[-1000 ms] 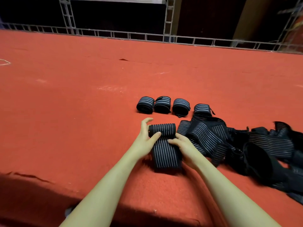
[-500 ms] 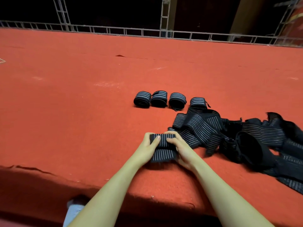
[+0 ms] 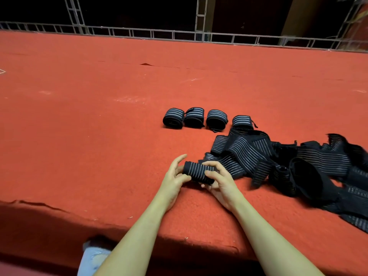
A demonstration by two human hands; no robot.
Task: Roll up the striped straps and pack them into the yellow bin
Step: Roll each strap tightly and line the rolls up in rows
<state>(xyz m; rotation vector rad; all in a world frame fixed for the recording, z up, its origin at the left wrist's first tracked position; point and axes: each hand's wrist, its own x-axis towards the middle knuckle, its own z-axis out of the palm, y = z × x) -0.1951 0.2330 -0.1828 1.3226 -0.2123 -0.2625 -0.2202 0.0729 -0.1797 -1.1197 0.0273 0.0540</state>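
Now rolling step: my left hand (image 3: 175, 177) and right hand (image 3: 217, 177) both grip one finished roll (image 3: 197, 172). Next I'd set it by the row (image 3: 207, 118); no bin visible.

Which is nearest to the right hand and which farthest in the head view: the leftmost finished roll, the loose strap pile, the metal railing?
From the right hand:
1. loose strap pile, just to its right.
2. leftmost finished roll, beyond it, slightly left.
3. metal railing, along the far edge.
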